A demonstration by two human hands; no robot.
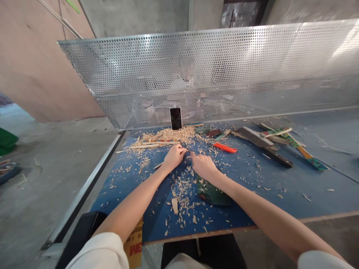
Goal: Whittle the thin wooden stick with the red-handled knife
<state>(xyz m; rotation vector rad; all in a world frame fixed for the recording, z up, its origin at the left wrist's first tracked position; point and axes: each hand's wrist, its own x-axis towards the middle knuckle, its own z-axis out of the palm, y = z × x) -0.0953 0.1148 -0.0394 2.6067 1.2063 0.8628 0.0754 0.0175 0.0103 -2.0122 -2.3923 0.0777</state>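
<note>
Near the middle of the blue table, my left hand (174,156) is closed around a thin light wooden stick (158,165), whose end sticks out at the lower left. Just to its right, my right hand (204,166) is closed on a small dark tool (189,152), mostly hidden by the fingers. The tool's visible part lies between the two hands, close to my left fingertips. Wood shavings (183,186) are scattered below and around both hands. A green piece (213,194) lies under my right forearm.
A phone (176,118) stands upright behind a pile of shavings (165,135), against a perforated metal panel (218,78). An orange-handled knife (225,147), a wide dark-handled blade (255,138) and painted wood strips (301,149) lie to the right. A dark armrest (81,239) is at lower left.
</note>
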